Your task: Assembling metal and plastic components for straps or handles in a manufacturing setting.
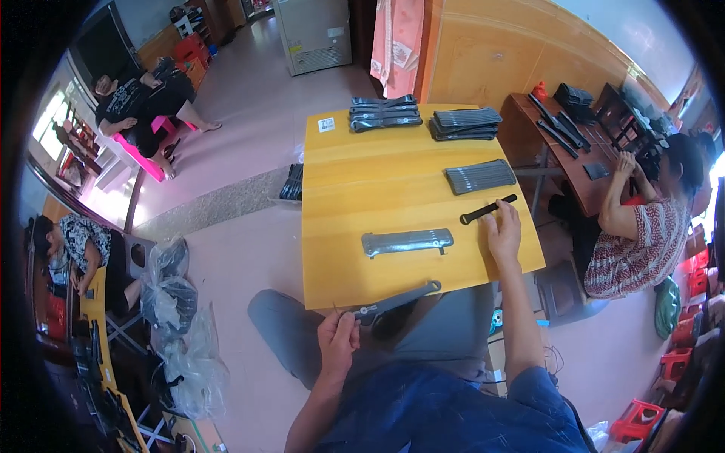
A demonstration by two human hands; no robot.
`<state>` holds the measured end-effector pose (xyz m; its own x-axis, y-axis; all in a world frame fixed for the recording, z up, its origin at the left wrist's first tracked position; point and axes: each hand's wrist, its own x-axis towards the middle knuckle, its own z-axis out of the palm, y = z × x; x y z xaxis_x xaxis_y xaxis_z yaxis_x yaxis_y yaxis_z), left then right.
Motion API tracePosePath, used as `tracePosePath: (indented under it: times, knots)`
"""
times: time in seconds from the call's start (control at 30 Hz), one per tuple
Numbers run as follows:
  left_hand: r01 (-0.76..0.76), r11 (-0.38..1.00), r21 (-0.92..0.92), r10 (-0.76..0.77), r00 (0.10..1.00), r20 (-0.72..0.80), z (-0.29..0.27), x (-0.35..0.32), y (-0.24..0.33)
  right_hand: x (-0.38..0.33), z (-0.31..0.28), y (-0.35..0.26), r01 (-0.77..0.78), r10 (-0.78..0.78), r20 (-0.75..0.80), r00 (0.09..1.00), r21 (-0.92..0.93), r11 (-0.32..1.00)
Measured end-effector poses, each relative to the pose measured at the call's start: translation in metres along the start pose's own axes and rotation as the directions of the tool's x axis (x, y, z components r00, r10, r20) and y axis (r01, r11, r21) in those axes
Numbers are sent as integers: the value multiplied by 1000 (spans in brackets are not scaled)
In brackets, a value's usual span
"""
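My left hand (339, 337), closed in a pinch, grips one end of a long dark grey strap (404, 299). That strap slants up to the right over my lap and the table's near edge, and a small ring shows at its far end. My right hand (504, 235) has its fingertips on a short black strap (487, 211) with a ring at its left end. Between my hands, a grey bundle of flat straps (408, 241) in shiny wrapping lies on the yellow table (340, 196). Another grey strap bundle (480, 177) lies just beyond my right hand.
Stacked strap bundles (385, 114) and more bundles (465, 123) fill the table's far edge. A co-worker sits at a brown table (563, 151) on the right. Two people sit at the left, near clear plastic bags (168, 291). A grey stool (565, 293) stands right of my table.
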<state>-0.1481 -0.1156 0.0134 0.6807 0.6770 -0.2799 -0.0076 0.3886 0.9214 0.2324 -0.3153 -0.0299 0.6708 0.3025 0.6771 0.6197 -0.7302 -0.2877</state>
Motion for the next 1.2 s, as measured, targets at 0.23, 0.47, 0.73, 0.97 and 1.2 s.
tracePosePath:
  times: [0.23,0.47,0.73,0.97,1.2]
  knots:
    - [-123,992,14,123,992,1,13,5,3,-56,-37,-63,-699,187,680,709,644,311]
    - [-385,820,424,382,919,97,21,3,-9,-56,-63,-136,-796,-25,857,514,466,-385]
    - [-594,712,373,346,760,550,23,-12,-17,-48,-52,-146,-779,-139,909,392,248,-575]
    - [-518,730,446,412,854,318,30,15,20,-41,-71,-163,-933,-432,894,124,253,256]
    - [-629,649,428,408,763,502,36,45,28,-39,-53,-159,-910,-571,821,-21,221,351]
